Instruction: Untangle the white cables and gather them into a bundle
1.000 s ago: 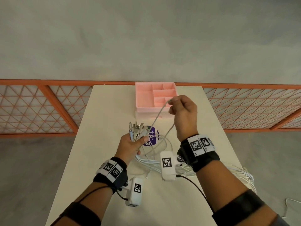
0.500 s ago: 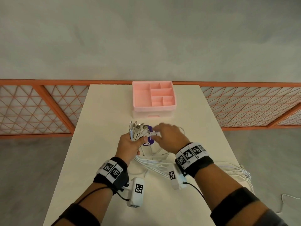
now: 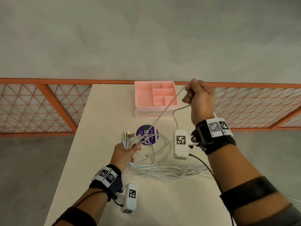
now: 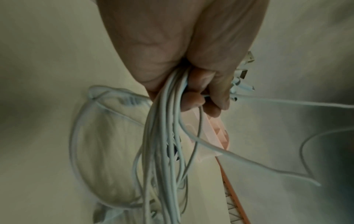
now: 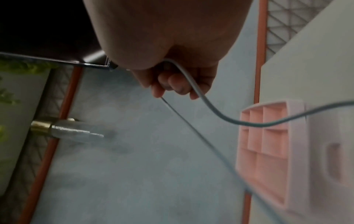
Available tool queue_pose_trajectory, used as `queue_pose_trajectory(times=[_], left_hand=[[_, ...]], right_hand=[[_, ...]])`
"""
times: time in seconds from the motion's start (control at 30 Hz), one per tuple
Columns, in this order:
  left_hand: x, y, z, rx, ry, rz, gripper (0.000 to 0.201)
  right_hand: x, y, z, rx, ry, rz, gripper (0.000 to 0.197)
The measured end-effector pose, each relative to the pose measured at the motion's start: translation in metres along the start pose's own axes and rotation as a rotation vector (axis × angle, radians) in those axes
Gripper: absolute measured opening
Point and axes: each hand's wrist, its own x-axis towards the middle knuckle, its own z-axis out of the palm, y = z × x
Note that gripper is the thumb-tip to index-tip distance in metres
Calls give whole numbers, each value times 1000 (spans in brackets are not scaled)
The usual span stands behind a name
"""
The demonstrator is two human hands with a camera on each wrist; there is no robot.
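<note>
On the cream rectangular desk (image 3: 84, 168) the left hand (image 3: 124, 154) is closed in a fist round a bunch of thin white cables (image 3: 166, 170), gripping them just below their metal plug ends (image 3: 128, 138), which fan upward out of the top of the fist. In the left wrist view the fingers (image 4: 193, 99) are curled tight over the strands, which hang in a thick hank below the palm, with a couple of loose loops swinging off to the side. From the fist the rest of the cables trail along the desk toward the right, lying roughly side by side as far as the near right edge, and some slack loops rest between the two hands. The right hand (image 3: 199, 99) is raised above the far right part of the desk, its fingers curled round a single white cable (image 3: 164, 111) that runs in a taut slanted line from the plug ends in the left fist up to the fingertips, then drops out of the palm in a loose curve toward the desk. In the right wrist view that strand passes under the curled fingers (image 5: 177, 84). A pink plastic tray with several compartments (image 3: 141, 97) stands at the far edge of the desk, left of the raised hand, and a round purple sticker with pale lettering (image 3: 151, 138) lies flat just beyond the left fist, partly crossed by cables.
</note>
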Motion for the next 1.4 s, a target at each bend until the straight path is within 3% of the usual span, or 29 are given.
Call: queue_pose_trajectory(times=[0.13, 0.2, 0.23, 0.3, 0.37, 0.43, 0.47, 0.53, 0.6, 0.63, 0.77, 0.9, 1.0, 1.07, 1.2, 1.3, 1.4], left_hand=[[3, 7, -1, -60, -7, 3, 28], [6, 8, -2, -115, 0, -5, 42], [7, 10, -1, -124, -5, -1, 44], [4, 16, 3, -104, -45, 18, 32], [4, 21, 9, -79, -70, 29, 23], [5, 25, 13, -70, -86, 46, 19], [6, 25, 15, -67, -92, 56, 19], [7, 27, 17, -67, -109, 70, 18], [6, 31, 17, -49, -112, 94, 19], [6, 32, 17, -42, -119, 97, 20], [5, 26, 10, -98, -129, 53, 15], [8, 10, 3, -57, -55, -16, 8], [7, -9, -4, -85, 18, -101, 18], [7, -13, -7, -197, 54, -125, 19], [5, 7, -7, -437, 38, -136, 18], [3, 35, -8, -610, 1, -118, 20], [1, 60, -8, -690, -64, -61, 22]], right_hand=[[10, 3, -30, -93, 177, -22, 25], [20, 12, -47, -333, 220, 28, 22], [25, 18, -55, -562, 178, 87, 22], [23, 32, -66, -1109, 33, 239, 34], [3, 44, -62, -1353, -144, 158, 53], [-18, 54, -51, -1201, -416, -47, 66], [-29, 61, -44, -1125, -574, -80, 68], [-47, 75, -30, -1085, -846, -5, 53], [-60, 85, -16, -1078, -928, 52, 30], [-63, 85, -11, -1020, -918, 52, 32], [-52, 64, 2, -738, -757, 30, 30], [-26, 25, 13, -308, -381, -25, 31], [0, -19, 8, -137, -200, -131, 29], [19, -40, -8, -106, -57, -171, 25], [52, -47, -66, -151, 233, -79, 27], [57, -32, -117, -281, 415, 76, 41], [52, -2, -176, -441, 567, 342, 48]])
